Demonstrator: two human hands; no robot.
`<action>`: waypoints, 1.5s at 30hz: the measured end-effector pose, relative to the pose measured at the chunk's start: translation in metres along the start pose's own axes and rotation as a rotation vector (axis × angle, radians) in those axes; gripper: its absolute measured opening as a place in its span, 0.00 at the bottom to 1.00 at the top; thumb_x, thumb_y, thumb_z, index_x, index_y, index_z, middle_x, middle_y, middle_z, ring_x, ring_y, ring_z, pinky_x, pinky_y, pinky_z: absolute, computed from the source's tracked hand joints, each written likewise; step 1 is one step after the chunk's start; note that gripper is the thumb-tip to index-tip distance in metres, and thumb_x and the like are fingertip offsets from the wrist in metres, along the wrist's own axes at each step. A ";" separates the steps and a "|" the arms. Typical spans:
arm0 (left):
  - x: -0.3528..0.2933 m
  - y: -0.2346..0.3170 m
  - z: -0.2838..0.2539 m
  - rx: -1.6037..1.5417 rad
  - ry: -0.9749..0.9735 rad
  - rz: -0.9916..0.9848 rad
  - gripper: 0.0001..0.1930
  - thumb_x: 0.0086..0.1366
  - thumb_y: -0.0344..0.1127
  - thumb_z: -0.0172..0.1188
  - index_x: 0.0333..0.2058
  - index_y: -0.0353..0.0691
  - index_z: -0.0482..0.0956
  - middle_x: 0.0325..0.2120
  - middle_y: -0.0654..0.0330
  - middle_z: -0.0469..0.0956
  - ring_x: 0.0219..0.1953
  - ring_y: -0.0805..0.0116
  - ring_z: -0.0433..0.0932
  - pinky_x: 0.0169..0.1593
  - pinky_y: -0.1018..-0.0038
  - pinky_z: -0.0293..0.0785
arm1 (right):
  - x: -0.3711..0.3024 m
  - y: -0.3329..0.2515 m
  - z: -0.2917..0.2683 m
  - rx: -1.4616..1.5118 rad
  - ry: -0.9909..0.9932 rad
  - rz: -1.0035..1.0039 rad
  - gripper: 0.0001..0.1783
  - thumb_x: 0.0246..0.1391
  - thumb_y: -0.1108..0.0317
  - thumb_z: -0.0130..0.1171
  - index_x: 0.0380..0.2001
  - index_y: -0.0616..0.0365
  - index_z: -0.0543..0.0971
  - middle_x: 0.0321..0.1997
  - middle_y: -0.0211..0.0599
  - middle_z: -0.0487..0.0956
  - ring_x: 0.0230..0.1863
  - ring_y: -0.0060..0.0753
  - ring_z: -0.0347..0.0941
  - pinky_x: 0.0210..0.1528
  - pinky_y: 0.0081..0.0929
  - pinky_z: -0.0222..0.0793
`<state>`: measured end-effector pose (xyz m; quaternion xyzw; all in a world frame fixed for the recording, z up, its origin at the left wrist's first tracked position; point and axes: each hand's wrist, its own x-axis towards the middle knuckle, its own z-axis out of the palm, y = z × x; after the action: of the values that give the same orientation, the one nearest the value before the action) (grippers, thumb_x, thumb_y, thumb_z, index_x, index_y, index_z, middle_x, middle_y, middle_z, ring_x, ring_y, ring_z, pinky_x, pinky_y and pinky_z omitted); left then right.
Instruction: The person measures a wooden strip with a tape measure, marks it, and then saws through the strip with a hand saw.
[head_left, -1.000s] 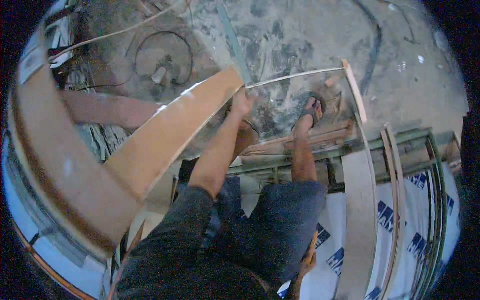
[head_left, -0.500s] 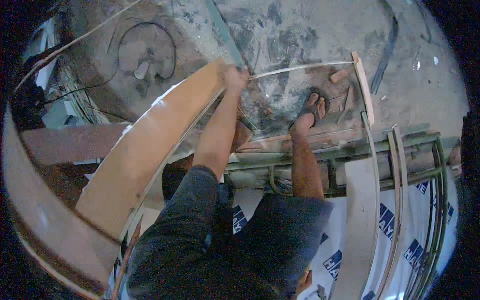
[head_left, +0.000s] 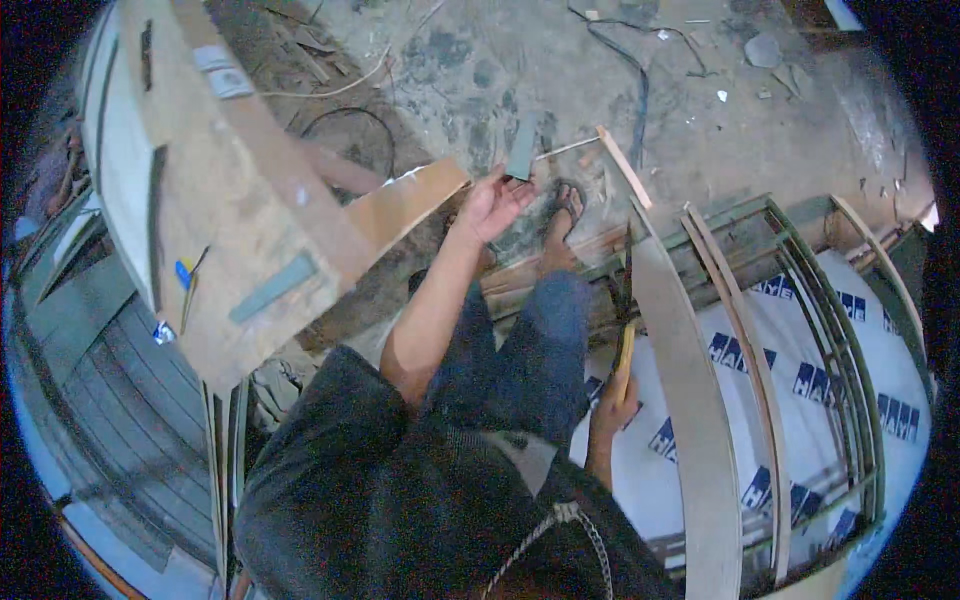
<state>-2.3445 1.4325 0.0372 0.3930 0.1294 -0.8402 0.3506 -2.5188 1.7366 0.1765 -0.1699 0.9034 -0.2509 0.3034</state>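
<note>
Left hand (head_left: 494, 208) is palm up, fingers loosely spread, with the near end of a grey-green strip (head_left: 522, 148) right at the fingertips, can't tell if they touch. Right hand (head_left: 617, 403) has its fingers wrapped round a yellow tool (head_left: 626, 358), down by the thigh. An orange-brown board (head_left: 408, 203) sticks out past the tabletop's (head_left: 240, 215) right edge. Another short green strip (head_left: 272, 287) lies near the tabletop's near end.
</note>
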 end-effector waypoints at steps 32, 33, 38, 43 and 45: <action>-0.333 -0.041 0.087 0.436 -0.500 0.232 0.24 0.59 0.27 0.56 0.54 0.36 0.62 0.45 0.57 0.72 0.48 0.66 0.73 0.50 0.68 0.71 | -0.082 -0.231 -0.063 0.585 -0.854 -0.429 0.16 0.39 0.79 0.67 0.33 0.61 0.72 0.28 0.30 0.76 0.26 0.20 0.70 0.30 0.18 0.69; -0.340 -0.041 0.093 0.349 -0.447 0.140 0.24 0.57 0.25 0.59 0.53 0.36 0.64 0.42 0.58 0.74 0.45 0.67 0.74 0.48 0.70 0.72 | -0.070 -0.217 -0.064 0.509 -0.864 -0.433 0.17 0.39 0.80 0.66 0.34 0.61 0.72 0.28 0.32 0.77 0.26 0.21 0.71 0.29 0.19 0.70; -0.347 -0.040 0.109 0.709 -0.269 0.362 0.23 0.55 0.26 0.61 0.50 0.35 0.66 0.39 0.56 0.76 0.42 0.67 0.76 0.49 0.71 0.72 | -0.065 -0.236 -0.074 0.512 -0.853 -0.457 0.16 0.40 0.81 0.65 0.34 0.61 0.72 0.28 0.33 0.77 0.27 0.20 0.71 0.31 0.18 0.69; -0.334 -0.043 0.100 0.432 0.002 0.668 0.17 0.56 0.24 0.59 0.45 0.33 0.69 0.37 0.57 0.76 0.38 0.65 0.77 0.41 0.70 0.77 | -0.029 -0.234 -0.050 0.500 -0.724 -0.513 0.14 0.43 0.78 0.65 0.33 0.60 0.72 0.27 0.32 0.76 0.27 0.19 0.70 0.31 0.17 0.67; -0.323 -0.027 0.078 0.186 0.153 0.745 0.11 0.58 0.24 0.57 0.40 0.33 0.70 0.33 0.56 0.77 0.34 0.65 0.78 0.38 0.71 0.79 | -0.011 -0.231 -0.046 0.429 -0.662 -0.522 0.13 0.44 0.77 0.64 0.32 0.60 0.72 0.27 0.32 0.76 0.27 0.19 0.70 0.31 0.17 0.67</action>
<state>-2.2634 1.5713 0.3296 0.5047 -0.0733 -0.6318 0.5838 -2.5040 1.5698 0.3421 -0.3957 0.6130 -0.4321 0.5300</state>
